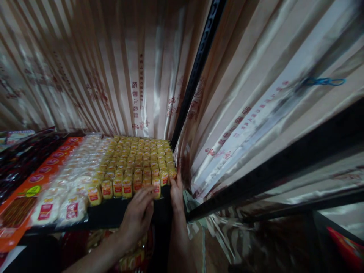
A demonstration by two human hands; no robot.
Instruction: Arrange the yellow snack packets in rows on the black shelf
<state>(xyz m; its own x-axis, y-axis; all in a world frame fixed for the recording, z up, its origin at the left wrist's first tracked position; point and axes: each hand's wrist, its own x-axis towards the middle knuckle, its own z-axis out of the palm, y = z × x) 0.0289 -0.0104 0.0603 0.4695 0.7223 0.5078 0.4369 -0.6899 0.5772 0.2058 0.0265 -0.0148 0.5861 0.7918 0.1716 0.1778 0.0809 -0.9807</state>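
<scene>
Yellow pkts (139,157) w/ red labels stand in tight rows at the R end of a dk shelf (108,208), front row uneven, nr the edge. L hand (139,206) is at one front pkt (156,185), fingers bent & close tog.; can't tell if they grip it or just touch. R hand (176,193) is at the R front corner of the block, up against the end pkt (172,173); can't tell if its fingers pinch that one either. L of the yellow block: white pkts (81,163), then orange packs (49,168), then dk glossy packs (25,167). Lower pkts (135,259) show under the shelf, partly hidden. Behind: pleated curtain (122,57) w/ red print, black post (196,76) at the corner, blue tie (324,81) far R.
</scene>
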